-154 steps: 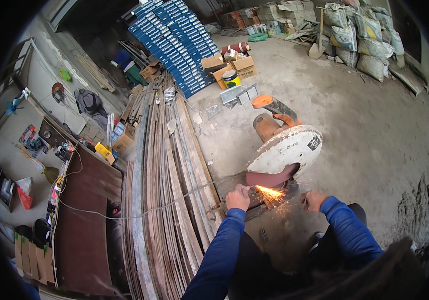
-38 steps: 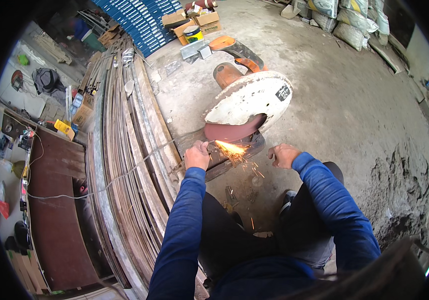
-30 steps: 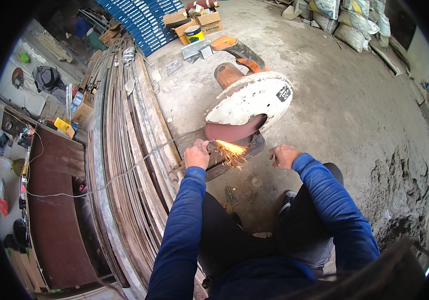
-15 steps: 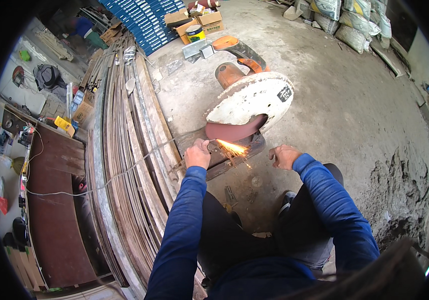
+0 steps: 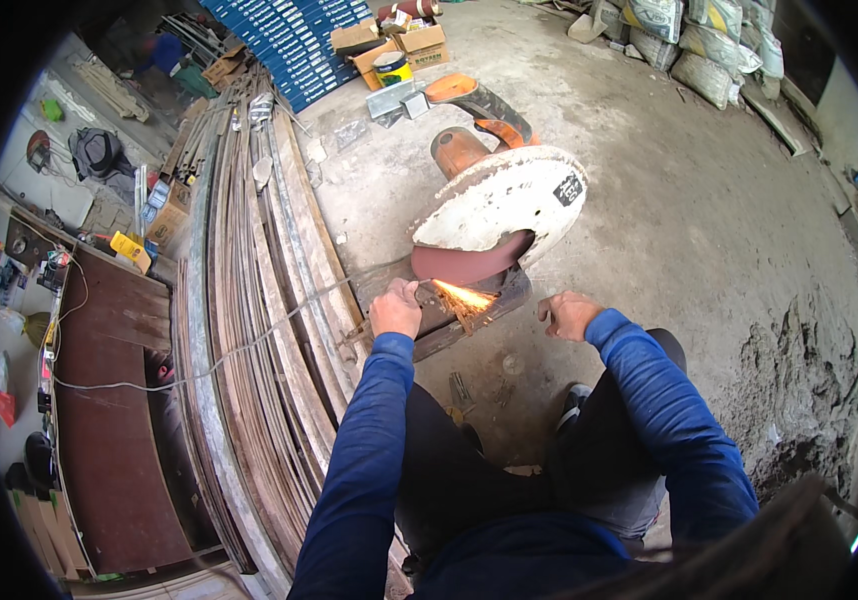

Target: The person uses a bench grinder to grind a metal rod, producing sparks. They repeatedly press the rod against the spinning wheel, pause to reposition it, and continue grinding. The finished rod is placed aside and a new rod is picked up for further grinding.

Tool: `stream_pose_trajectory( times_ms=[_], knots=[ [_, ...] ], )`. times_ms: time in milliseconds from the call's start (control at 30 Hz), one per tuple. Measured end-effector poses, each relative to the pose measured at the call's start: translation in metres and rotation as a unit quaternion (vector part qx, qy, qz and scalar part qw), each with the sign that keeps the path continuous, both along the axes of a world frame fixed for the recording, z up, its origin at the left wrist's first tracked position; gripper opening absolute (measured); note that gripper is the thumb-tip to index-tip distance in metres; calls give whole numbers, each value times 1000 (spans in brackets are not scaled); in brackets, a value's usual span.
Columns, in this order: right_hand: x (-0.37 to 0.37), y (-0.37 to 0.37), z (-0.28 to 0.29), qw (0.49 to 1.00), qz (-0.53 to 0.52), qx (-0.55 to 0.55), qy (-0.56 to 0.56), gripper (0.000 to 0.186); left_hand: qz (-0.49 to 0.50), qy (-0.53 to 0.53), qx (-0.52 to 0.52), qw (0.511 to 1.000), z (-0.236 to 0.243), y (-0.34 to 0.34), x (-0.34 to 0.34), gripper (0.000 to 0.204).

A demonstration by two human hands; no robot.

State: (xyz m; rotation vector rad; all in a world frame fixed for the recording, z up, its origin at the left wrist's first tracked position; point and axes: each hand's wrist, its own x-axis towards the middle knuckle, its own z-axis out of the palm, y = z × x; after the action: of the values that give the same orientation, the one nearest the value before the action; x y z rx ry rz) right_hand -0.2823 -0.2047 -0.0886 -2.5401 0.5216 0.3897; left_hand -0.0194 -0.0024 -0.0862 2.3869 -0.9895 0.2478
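As the disc (image 5: 467, 263) sparks, left hand (image 5: 395, 310) pinches a thin piece (image 5: 426, 281), best held steady, right hand (image 5: 571, 316) apart, grip unclear.

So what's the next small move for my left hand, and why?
Perhaps ease the left hand slightly back from the reddish disc: it looks bare and very near the disc's lower edge, and bright sparks stream out just beside it.

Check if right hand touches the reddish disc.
Apart. The head view shows a gap with bare floor between the right hand and the reddish disc.
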Motion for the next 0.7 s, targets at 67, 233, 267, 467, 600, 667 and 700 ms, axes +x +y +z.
stream_pose_trajectory(
  times_ms=[67, 233, 267, 467, 600, 667, 700],
  knots=[
    [0, 0, 1, 1000, -3, 1, 3, 39, 2, -2, 2, 1000, 0, 0, -1, 27],
    [-1, -1, 1, 1000, -3, -9, 2, 40, 2, -4, 1, 1000, 1, -1, -2, 26],
    [-1, -1, 1, 1000, -6, 0, 3, 40, 2, -6, -2, 1000, 1, -1, -3, 26],
    [-1, -2, 1, 1000, -11, 4, 1, 41, 7, 3, -5, 1000, 4, -1, -4, 25],
    [0, -2, 1, 1000, -14, 8, 3, 40, 4, -2, -8, 1000, 5, 0, -4, 25],
    [-1, -2, 2, 1000, -13, 7, 1, 40, 4, -3, -10, 1000, 5, 0, -5, 25],
    [-1, -2, 2, 1000, -12, 6, 0, 40, 6, -2, -8, 1000, 5, 0, -5, 25]
  ],
)
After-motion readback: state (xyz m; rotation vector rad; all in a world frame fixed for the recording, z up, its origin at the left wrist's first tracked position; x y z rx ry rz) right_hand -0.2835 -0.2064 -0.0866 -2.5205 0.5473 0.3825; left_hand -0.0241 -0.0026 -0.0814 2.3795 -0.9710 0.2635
